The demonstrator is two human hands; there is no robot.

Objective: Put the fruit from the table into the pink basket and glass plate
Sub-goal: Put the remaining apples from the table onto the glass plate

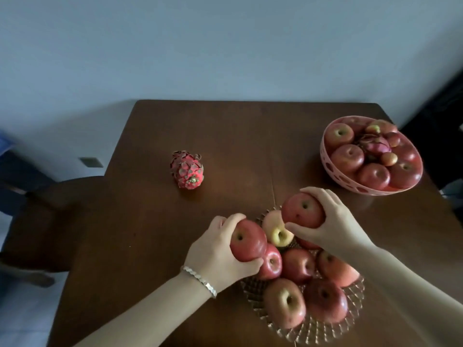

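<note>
The glass plate point(323, 331) lies at the table's near right and carries several red apples. My left hand point(215, 254) grips a red apple point(248, 240) at the plate's left edge. At the plate's far edge, my right hand point(333, 221) grips another red apple point(302, 211), above a yellowish apple point(276, 229). The pink basket point(328, 166) stands at the far right, filled with several apples and a dragon fruit point(374, 146). A lone dragon fruit point(187, 170) lies on the brown table point(140, 221), left of centre.
A dark chair point(62, 196) stands against the table's left edge. A pale wall runs behind the table. Something dark fills the far right corner beyond the basket.
</note>
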